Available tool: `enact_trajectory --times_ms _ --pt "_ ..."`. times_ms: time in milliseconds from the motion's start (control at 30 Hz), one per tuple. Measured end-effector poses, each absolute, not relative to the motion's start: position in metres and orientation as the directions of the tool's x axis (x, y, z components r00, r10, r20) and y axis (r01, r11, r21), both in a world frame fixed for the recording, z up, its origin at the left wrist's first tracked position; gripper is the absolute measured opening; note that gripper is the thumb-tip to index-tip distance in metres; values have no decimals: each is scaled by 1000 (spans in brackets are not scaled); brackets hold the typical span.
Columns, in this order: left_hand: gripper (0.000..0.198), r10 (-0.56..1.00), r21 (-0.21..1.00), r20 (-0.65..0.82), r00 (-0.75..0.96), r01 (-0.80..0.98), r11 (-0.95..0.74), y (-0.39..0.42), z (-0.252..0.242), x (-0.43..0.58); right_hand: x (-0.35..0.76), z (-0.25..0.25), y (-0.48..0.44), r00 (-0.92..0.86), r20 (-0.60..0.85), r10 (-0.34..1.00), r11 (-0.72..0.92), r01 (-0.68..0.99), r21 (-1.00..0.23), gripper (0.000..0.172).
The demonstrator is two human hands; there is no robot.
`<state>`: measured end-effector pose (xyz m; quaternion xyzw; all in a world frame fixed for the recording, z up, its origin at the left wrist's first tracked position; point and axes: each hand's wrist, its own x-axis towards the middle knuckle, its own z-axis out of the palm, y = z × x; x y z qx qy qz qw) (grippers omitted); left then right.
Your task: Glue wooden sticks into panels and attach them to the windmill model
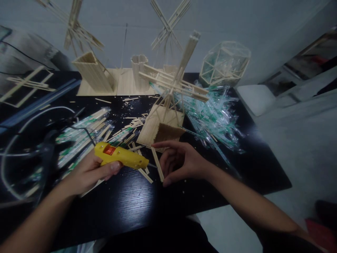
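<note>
My left hand [88,172] is wrapped round a yellow glue gun [121,157] with an orange trigger, its nozzle pointing right. My right hand [179,162] pinches a thin wooden stick [157,163], held upright-slanted just past the nozzle tip. Right behind the stick stands a wooden windmill model [168,105] with a ribbed stick-built base and crossed blades. Both hands hover low over the black table [126,207].
Loose sticks and wrapped chopstick packs [84,135] litter the table's left. A heap of clear wrappers [213,117] lies to the right. Behind are more stick models [93,72], a clear faceted dome [225,63] and a dark cable [15,140] at far left. The table edge runs along the right.
</note>
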<state>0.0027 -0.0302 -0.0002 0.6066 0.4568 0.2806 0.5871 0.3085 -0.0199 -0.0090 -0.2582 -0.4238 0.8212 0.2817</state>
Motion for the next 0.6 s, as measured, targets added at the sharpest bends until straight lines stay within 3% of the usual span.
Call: enact_trajectory --times_ms 267,600 --pt "51 880 971 -123 460 240 11 -26 6 7 308 -10 -20 -716 -167 678 -477 -255 -841 95" --pt "46 880 963 -104 463 269 -27 -24 -2 -5 309 -9 -20 -717 -186 671 -483 -233 -844 93"
